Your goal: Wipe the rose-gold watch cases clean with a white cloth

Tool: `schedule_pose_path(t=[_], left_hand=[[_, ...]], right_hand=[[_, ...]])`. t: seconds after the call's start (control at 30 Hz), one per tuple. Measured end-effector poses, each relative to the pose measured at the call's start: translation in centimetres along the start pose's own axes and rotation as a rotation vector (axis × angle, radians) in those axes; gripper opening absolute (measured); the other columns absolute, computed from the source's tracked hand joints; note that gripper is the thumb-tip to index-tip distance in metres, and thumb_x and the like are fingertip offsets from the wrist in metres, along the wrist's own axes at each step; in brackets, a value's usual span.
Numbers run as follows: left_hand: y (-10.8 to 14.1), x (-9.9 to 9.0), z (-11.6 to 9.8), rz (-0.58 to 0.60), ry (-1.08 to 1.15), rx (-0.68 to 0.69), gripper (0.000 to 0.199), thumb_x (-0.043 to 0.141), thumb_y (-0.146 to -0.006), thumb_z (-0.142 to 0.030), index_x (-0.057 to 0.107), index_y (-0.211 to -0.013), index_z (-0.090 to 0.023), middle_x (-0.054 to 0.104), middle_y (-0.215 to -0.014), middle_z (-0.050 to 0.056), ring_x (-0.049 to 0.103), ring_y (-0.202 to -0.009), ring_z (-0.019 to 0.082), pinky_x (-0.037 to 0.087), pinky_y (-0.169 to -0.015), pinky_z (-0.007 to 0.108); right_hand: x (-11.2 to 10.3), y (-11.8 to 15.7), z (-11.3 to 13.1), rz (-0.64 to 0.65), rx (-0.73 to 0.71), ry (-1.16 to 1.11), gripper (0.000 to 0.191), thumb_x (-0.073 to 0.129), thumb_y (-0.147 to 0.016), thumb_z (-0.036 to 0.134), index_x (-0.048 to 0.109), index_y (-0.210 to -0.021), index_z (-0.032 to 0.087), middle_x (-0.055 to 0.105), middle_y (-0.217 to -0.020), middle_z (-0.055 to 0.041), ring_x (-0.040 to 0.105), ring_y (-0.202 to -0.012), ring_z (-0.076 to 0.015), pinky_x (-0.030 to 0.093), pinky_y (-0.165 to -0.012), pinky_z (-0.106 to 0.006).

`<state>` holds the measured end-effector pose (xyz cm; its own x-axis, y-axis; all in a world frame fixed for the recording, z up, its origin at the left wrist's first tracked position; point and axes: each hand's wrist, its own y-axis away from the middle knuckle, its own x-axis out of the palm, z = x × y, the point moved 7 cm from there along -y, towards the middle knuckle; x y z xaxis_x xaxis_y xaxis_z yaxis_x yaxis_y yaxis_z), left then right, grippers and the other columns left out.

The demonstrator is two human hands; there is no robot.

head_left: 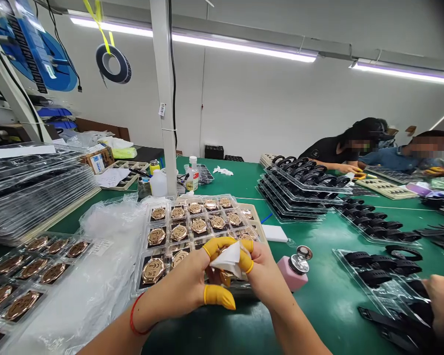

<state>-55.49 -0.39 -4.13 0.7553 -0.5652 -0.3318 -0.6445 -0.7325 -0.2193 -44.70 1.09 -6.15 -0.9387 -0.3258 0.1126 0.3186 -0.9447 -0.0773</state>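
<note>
Both hands wear yellow finger cots and meet over the near edge of a clear tray [145, 246] of rose-gold watch cases. Between the fingers of my right hand [261, 268] is a folded white wipe [227, 259], pressed against a gold watch case [227, 276]. My left hand [192, 281] grips that case from the left, its thumb stretched out below. The wipe and fingers hide most of the case. In the tray, the other watch cases [153, 270] lie back side up in separate compartments. Right of my right hand stands a pink pump bottle [294, 271] with a metal top.
At left are a second tray of watch cases [33, 268], crumpled plastic film [92, 276] and stacked clear trays [40, 192]. A white post [165, 98] rises behind the work. Trays of black watches [299, 182] stand at right, near two co-workers and another person's hand [442, 301].
</note>
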Motion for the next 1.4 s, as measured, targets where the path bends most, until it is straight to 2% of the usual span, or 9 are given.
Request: schedule_pose_path(t=[0.13, 0.3, 0.5, 0.7, 0.83, 0.93, 1.07, 1.17, 1.4], left_hand=[[-0.2, -0.1, -0.2, -0.034, -0.007, -0.02, 0.055, 0.068, -0.084, -0.033, 0.049, -0.135, -0.027, 0.062, -0.124, 0.005, 0.061, -0.097, 0.017, 0.049, -0.085, 0.026], [-0.1, -0.5, -0.1, -0.041, -0.106, -0.037, 0.049, 0.067, -0.083, -0.03, 0.057, -0.131, -0.027, 0.068, -0.117, 0.004, 0.064, -0.096, 0.02, 0.051, -0.086, 0.028], [0.3, -0.7, 0.3, -0.121, -0.36, -0.002, 0.031, 0.057, -0.087, -0.026, 0.067, -0.117, -0.026, 0.071, -0.106, 0.005, 0.065, -0.094, 0.023, 0.051, -0.085, 0.029], [0.1, 0.2, 0.6, -0.226, -0.059, -0.019, 0.033, 0.052, -0.093, -0.037, 0.062, -0.12, -0.021, 0.069, -0.11, 0.006, 0.065, -0.093, 0.02, 0.052, -0.085, 0.028], [0.1, -0.3, 1.7, -0.362, 0.068, -0.05, 0.038, 0.053, -0.091, -0.047, 0.068, -0.11, -0.017, 0.071, -0.102, 0.008, 0.065, -0.081, 0.019, 0.054, -0.07, 0.027], [0.1, -0.5, 2.5, -0.405, 0.184, -0.056, 0.04, 0.061, -0.086, -0.05, 0.069, -0.105, -0.017, 0.071, -0.099, 0.007, 0.066, -0.084, 0.02, 0.054, -0.071, 0.027], [0.5, -1.1, 0.9, -0.477, -0.03, 0.144, 0.021, 0.065, -0.087, -0.038, 0.071, -0.097, -0.021, 0.071, -0.094, 0.004, 0.064, -0.087, 0.017, 0.05, -0.082, 0.026], [0.3, -0.8, 0.2, -0.363, -0.065, 0.196, 0.021, 0.06, -0.09, -0.038, 0.072, -0.097, -0.021, 0.07, -0.091, 0.004, 0.062, -0.084, 0.016, 0.047, -0.078, 0.024], [-0.7, 1.4, 2.0, 0.041, 0.475, -0.19, 0.046, 0.068, -0.077, -0.06, 0.066, -0.081, -0.014, 0.062, -0.07, 0.001, 0.055, -0.062, 0.011, 0.046, -0.06, 0.02]], right_hand=[[-0.8, 0.4, 0.5, 0.025, 0.024, 0.034, 0.042, 0.068, -0.076, 0.058, 0.072, -0.075, 0.016, 0.064, -0.066, -0.0015, 0.051, -0.059, -0.0124, 0.04, -0.055, -0.023], [0.2, 0.7, 0.8, 0.156, 0.052, 0.072, 0.033, 0.076, -0.074, 0.041, 0.071, -0.1, 0.021, 0.07, -0.09, -0.0032, 0.063, -0.084, -0.0188, 0.051, -0.079, -0.03], [1.3, 0.3, 0.3, 0.038, -0.025, -0.045, 0.035, 0.08, -0.07, 0.037, 0.07, -0.1, 0.024, 0.071, -0.087, -0.0014, 0.066, -0.08, -0.0194, 0.054, -0.076, -0.031], [-0.8, 0.8, 1.5, -0.196, -0.262, 0.121, 0.035, 0.058, -0.086, 0.054, 0.074, -0.091, 0.024, 0.071, -0.081, -0.0051, 0.065, -0.082, -0.0225, 0.053, -0.076, -0.032], [-0.3, 1.4, 3.1, -0.145, -0.411, 0.355, 0.025, 0.059, -0.088, 0.045, 0.074, -0.1, 0.027, 0.071, -0.101, -0.0052, 0.063, -0.096, -0.0227, 0.049, -0.085, -0.032], [-0.4, 1.7, 3.2, -0.116, -0.351, 0.388, 0.023, 0.063, -0.087, 0.035, 0.072, -0.107, 0.03, 0.072, -0.105, -0.0036, 0.064, -0.097, -0.0211, 0.049, -0.088, -0.032], [-1.5, 2.1, 3.5, -0.145, -0.305, 0.328, 0.017, 0.071, -0.08, 0.03, 0.074, -0.097, 0.029, 0.074, -0.091, -0.0013, 0.065, -0.085, -0.0191, 0.051, -0.083, -0.03], [-1.5, 2.4, 4.5, -0.054, -0.395, 0.481, 0.009, 0.066, -0.084, 0.028, 0.074, -0.089, 0.028, 0.073, -0.087, -0.0013, 0.063, -0.08, -0.0178, 0.049, -0.075, -0.028], [-1.0, 3.3, 5.4, 0.126, -0.593, 0.638, 0.016, 0.056, -0.089, 0.021, 0.061, -0.074, 0.022, 0.061, -0.068, 0.0015, 0.053, -0.063, -0.0123, 0.041, -0.06, -0.024]])
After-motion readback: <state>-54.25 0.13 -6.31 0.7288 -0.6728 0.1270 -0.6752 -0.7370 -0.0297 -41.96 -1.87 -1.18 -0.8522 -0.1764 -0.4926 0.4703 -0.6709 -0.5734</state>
